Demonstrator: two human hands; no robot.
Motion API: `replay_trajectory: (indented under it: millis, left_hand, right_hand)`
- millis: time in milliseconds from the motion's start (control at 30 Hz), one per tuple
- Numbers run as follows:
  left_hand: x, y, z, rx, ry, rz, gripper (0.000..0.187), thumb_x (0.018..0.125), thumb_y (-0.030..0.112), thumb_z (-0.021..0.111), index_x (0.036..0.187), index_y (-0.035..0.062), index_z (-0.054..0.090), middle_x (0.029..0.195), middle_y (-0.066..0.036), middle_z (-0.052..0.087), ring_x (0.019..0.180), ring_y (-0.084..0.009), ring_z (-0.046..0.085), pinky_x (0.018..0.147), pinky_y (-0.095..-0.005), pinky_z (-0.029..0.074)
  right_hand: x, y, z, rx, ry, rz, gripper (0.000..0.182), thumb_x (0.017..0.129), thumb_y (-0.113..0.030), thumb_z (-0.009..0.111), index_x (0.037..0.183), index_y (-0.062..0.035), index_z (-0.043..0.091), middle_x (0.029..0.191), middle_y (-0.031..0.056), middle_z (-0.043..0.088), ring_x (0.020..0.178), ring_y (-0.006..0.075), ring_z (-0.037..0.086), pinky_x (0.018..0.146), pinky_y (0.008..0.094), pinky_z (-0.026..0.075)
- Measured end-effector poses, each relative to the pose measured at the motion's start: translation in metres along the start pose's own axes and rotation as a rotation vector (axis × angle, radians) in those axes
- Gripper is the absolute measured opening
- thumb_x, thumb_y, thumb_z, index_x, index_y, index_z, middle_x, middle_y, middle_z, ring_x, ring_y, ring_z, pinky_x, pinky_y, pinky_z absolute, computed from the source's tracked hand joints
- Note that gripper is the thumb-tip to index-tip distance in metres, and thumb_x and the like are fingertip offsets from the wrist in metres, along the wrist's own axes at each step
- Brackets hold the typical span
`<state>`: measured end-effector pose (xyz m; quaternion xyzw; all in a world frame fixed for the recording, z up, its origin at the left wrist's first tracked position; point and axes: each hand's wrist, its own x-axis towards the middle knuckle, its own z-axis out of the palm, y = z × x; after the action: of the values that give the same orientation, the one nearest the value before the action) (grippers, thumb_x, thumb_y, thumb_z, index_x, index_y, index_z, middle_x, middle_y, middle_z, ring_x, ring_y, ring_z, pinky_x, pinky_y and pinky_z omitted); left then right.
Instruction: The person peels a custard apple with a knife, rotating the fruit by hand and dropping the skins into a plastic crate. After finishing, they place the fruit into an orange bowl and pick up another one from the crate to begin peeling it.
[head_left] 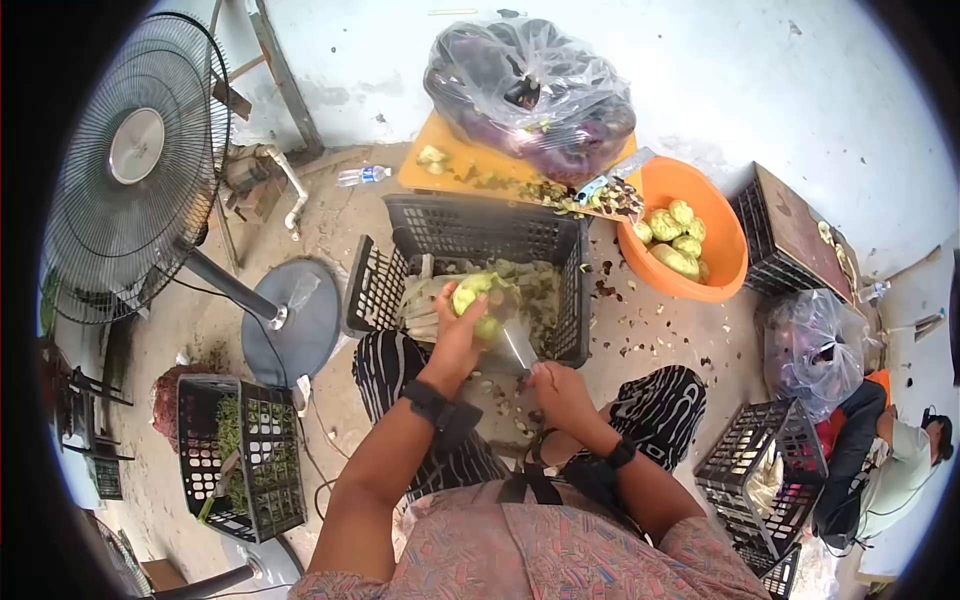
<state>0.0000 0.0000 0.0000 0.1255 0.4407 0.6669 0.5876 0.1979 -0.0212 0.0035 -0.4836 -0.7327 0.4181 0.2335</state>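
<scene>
Over the black crate (480, 240) | your left hand (455, 335) closed around the green vegetable (472, 292), so peelings drop inside | your right hand (560, 390) grips the knife (518, 347), blade angled toward it.

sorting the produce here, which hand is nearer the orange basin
Right. The right hand, gripping a knife, sits below-left of the orange basin; the left hand is farther left.

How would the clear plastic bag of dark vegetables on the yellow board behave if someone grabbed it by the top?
The plastic bag looks thin and crinkled, so it would probably sag and stretch, not hold shape. It bulges with large dark vegetables, so likely heavy for its film; tearing seems possible. It overhangs the yellow board, so a push might slide or slump it toward the black crate.
</scene>
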Motion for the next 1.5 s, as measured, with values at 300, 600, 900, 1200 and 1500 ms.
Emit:
replay_trajectory:
  millis: [300,600,900,1200,1500]
  left_hand:
    - [-0.006,0.009,0.006,0.060,-0.080,-0.027,0.049,0.096,0.015,0.057,0.138,0.0178,0.031,0.127,-0.009,0.052,0.114,-0.0260,0.057,0.080,-0.0497,0.056]
    - [-0.004,-0.002,0.005,0.090,-0.062,-0.059,0.058,0.091,0.016,0.065,0.137,0.0193,0.030,0.123,-0.008,0.051,0.104,-0.0235,0.058,0.071,-0.0448,0.057]
    - [0.001,-0.011,0.001,0.053,-0.069,-0.025,0.057,0.092,0.017,0.065,0.137,0.0177,0.030,0.120,-0.007,0.052,0.102,-0.0187,0.057,0.072,-0.0398,0.055]
    - [-0.003,0.000,0.007,0.026,-0.018,0.000,0.046,0.096,0.021,0.060,0.133,0.0209,0.032,0.124,-0.005,0.050,0.114,-0.0225,0.054,0.085,-0.0458,0.053]
    - [0.006,0.003,0.004,-0.119,-0.027,-0.079,0.042,0.096,0.030,0.055,0.130,0.0201,0.032,0.125,-0.010,0.048,0.110,-0.0277,0.056,0.079,-0.0532,0.053]
  right_hand:
    - [-0.010,-0.013,-0.025,0.173,-0.161,0.195,0.038,0.097,-0.027,0.045,0.080,0.0009,0.064,0.068,0.0160,0.063,0.063,0.0305,0.061,0.064,0.0393,0.048]
    - [-0.010,-0.012,-0.036,0.081,-0.222,0.165,0.038,0.098,-0.026,0.044,0.083,0.0022,0.064,0.072,0.0167,0.064,0.068,0.0305,0.061,0.067,0.0405,0.047]
    - [-0.005,-0.039,-0.024,0.683,-0.382,0.606,0.039,0.102,-0.038,0.040,0.088,-0.0035,0.054,0.058,-0.0002,0.044,0.041,0.0101,0.037,0.038,0.0272,0.032]
    - [0.001,-0.040,-0.016,1.204,-0.560,0.728,0.042,0.103,-0.046,0.037,0.093,-0.0075,0.050,0.056,-0.0041,0.034,0.039,0.0060,0.027,0.038,0.0238,0.025]
    - [0.010,-0.044,-0.029,1.245,-0.554,0.765,0.041,0.104,-0.045,0.037,0.094,-0.0091,0.053,0.055,-0.0041,0.035,0.039,0.0065,0.026,0.036,0.0235,0.025]
